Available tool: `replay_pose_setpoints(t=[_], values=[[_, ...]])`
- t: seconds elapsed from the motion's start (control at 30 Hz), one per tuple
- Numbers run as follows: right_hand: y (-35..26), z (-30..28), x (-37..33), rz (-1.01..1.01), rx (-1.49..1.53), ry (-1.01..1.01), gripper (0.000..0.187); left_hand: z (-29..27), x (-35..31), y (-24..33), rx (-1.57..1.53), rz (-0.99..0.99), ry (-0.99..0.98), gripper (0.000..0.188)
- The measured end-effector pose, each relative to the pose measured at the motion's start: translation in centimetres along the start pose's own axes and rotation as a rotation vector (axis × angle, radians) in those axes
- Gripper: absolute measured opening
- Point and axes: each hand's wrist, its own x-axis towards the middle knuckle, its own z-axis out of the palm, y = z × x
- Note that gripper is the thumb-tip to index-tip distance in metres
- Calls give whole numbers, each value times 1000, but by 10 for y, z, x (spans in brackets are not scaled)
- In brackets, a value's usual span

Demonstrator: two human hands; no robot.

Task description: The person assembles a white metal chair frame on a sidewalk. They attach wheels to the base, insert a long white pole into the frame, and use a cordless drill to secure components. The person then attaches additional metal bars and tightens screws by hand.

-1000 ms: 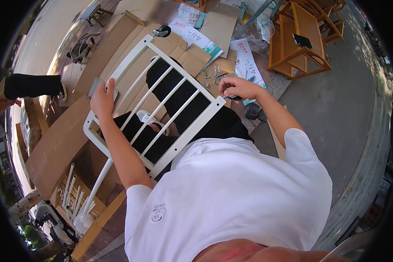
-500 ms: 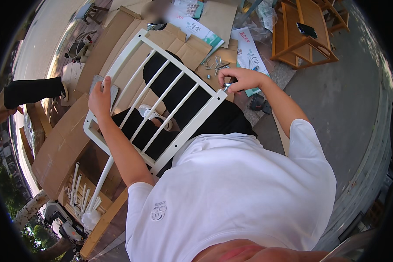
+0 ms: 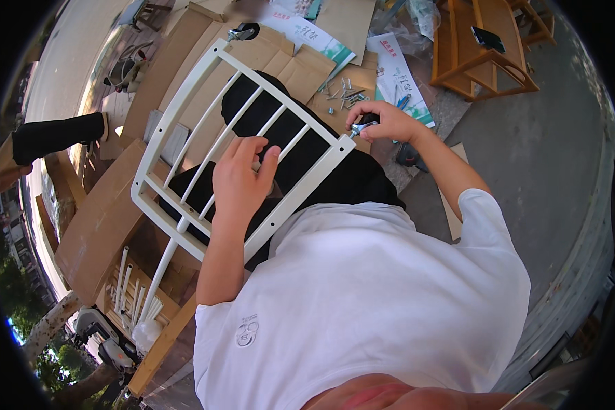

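A white metal frame (image 3: 290,203) with several parallel bars lies across my lap over black trousers. My right hand (image 3: 395,125) pinches a caster (image 3: 365,127) with a dark wheel and a shiny metal mount, its stem at the frame's right corner. How deep the stem sits I cannot tell. Above the bars, my left hand (image 3: 238,179) hangs with thumb and fingers apart, holding nothing that I can see. At the frame's far corner is another black caster (image 3: 244,31).
Loose bolts (image 3: 348,94) lie on cardboard (image 3: 311,72) ahead, beside printed sheets (image 3: 398,76). A wooden rack (image 3: 482,58) with a phone (image 3: 488,39) stands far right. White tubes (image 3: 126,294) lie at lower left. Another person's leg (image 3: 58,140) shows at left.
My left hand has let go of the frame's left side and moved right, over the bars. My right hand stays on the caster at the corner. The far caster shows more fully.
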Motion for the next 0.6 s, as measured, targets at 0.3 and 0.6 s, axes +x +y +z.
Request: replay_pose_setpoints(t=[0.3, 0.6], values=[[26, 4, 4, -218, -185, 14, 28, 102, -32, 26, 294, 126, -201, 38], [17, 1, 6, 46, -96, -46, 25, 108, -29, 29, 342, 182, -145, 35]])
